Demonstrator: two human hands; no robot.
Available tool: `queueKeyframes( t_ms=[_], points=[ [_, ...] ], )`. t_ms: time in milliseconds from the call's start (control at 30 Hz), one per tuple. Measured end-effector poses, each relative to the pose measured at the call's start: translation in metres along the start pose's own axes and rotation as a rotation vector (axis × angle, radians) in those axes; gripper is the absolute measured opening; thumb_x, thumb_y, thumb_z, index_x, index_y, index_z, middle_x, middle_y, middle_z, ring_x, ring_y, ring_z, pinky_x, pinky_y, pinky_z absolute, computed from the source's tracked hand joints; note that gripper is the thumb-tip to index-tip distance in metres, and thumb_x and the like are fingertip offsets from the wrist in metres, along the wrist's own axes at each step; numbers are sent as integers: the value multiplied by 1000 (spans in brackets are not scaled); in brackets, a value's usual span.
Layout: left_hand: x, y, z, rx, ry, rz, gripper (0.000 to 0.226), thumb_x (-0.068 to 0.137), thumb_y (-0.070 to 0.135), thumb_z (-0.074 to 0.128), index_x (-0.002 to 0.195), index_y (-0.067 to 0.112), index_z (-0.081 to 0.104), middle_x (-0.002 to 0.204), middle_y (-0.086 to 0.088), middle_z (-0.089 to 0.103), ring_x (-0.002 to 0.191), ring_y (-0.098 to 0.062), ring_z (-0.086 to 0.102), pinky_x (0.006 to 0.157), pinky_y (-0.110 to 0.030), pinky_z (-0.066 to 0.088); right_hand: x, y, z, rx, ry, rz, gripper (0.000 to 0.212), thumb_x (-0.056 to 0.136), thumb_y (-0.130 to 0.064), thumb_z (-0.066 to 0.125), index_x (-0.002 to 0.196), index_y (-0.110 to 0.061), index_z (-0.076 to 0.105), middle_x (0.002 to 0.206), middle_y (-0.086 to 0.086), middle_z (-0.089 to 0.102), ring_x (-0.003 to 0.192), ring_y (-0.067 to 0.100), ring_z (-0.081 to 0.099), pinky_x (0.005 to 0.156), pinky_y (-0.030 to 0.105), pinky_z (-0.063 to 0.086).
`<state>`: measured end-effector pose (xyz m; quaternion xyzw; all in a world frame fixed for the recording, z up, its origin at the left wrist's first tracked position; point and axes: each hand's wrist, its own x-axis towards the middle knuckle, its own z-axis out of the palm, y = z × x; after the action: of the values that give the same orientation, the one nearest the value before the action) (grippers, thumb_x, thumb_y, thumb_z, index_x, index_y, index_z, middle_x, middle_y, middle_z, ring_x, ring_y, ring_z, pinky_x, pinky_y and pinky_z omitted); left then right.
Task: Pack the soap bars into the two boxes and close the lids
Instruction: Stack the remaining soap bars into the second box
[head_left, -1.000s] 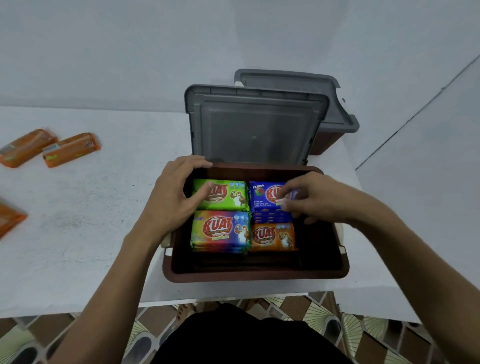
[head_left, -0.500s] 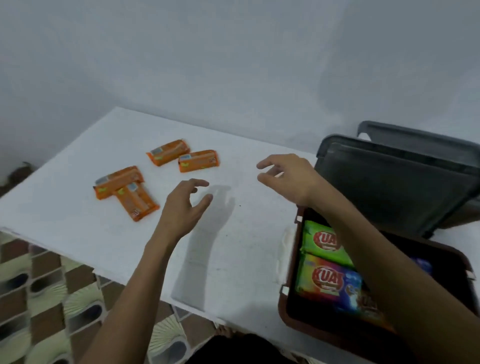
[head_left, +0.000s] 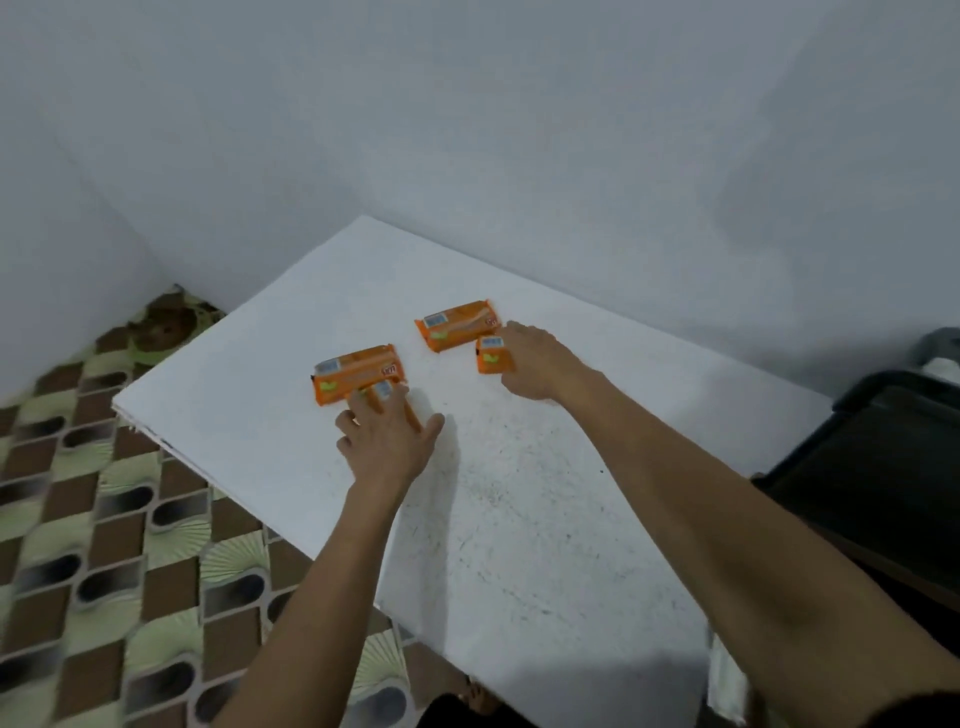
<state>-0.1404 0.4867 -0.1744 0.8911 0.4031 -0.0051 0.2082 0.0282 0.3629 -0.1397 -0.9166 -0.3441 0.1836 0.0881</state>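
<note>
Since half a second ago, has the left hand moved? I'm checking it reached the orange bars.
Yes. The left hand went forward over the white table; its fingers now rest on the near-left orange bars, which it hovered short of.

This looks like a plain room in a home. Bare pale walls (head_left: 467, 130) meet in a corner, and the floor (head_left: 104, 519) has a brown-and-green pattern. A white table (head_left: 519, 519) stands against the wall, with wrapped orange soap bars (head_left: 457, 325) near its far edge.
</note>
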Motion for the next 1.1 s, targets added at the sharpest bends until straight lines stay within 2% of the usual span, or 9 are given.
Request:
queueKeyframes(
  t_ms=[67, 133, 300, 500, 600, 733, 867, 933, 1100],
  points=[
    [1, 0, 2, -2, 8, -5, 65, 87, 59, 56, 143, 32, 36, 148, -16, 16, 125, -43, 29, 101, -53, 34, 9, -2, 3, -93, -71, -16, 74, 91, -24, 51, 153, -12, 13, 154, 12, 27, 138, 34, 30, 110, 46, 33],
    [3, -1, 3, 13, 30, 17, 60, 90, 53, 56, 142, 31, 38, 145, -18, 19, 121, -44, 33, 98, -52, 38, 16, 1, 6, -177, -82, -23, 78, 94, -35, 50, 155, -15, 5, 157, 10, 24, 141, 34, 26, 112, 49, 29],
    [8, -6, 2, 28, 31, 51, 55, 89, 50, 58, 138, 29, 44, 140, -19, 24, 118, -44, 34, 96, -51, 41, 24, 12, 11, -273, -35, -50, 73, 92, -42, 57, 151, -19, 21, 145, 11, 37, 129, 35, 34, 97, 50, 43],
    [5, 1, -2, -38, -38, 12, 52, 89, 36, 62, 137, 29, 44, 139, -18, 24, 121, -42, 32, 99, -52, 38, 0, 19, 4, -190, -30, -51, 93, 74, -46, 71, 149, -24, 21, 135, 10, 45, 118, 31, 48, 85, 41, 46],
    [2, 4, -5, -127, -97, 1, 56, 91, 37, 58, 143, 33, 38, 136, -19, 32, 121, -41, 32, 100, -52, 37, -23, 20, -7, 41, 51, -46, 94, 71, -44, 73, 147, -33, 20, 122, 8, 47, 105, 28, 54, 82, 38, 50],
    [-4, 15, -11, -342, -177, 64, 57, 90, 39, 59, 143, 39, 36, 141, -11, 45, 124, -36, 42, 105, -51, 39, -64, 30, -25, 437, 139, 51, 67, 76, -25, 71, 135, -37, 41, 106, 3, 49, 93, 24, 56, 75, 33, 52],
    [-29, 44, -23, -865, -303, 55, 59, 92, 20, 60, 143, 41, 37, 119, 1, 53, 93, -20, 58, 81, -42, 56, -104, 52, -24, 928, 127, 185, 40, 81, -5, 66, 118, -19, 61, 122, 9, 55, 105, 25, 62, 75, 36, 62],
    [-41, 54, -25, -1105, -426, 22, 66, 92, 9, 59, 144, 40, 34, 104, 8, 55, 89, -17, 62, 75, -39, 58, -127, 58, -24, 1091, 153, 206, 36, 83, 2, 63, 115, -14, 63, 122, 12, 59, 104, 25, 65, 76, 35, 61],
    [-65, 78, -23, -1375, -574, 62, 59, 91, 0, 60, 140, 25, 39, 97, -8, 61, 92, -25, 67, 80, -39, 59, -191, 68, -25, 1307, 254, 163, 34, 88, 9, 56, 113, -13, 64, 116, 13, 64, 100, 25, 69, 78, 36, 60]
  ],
)
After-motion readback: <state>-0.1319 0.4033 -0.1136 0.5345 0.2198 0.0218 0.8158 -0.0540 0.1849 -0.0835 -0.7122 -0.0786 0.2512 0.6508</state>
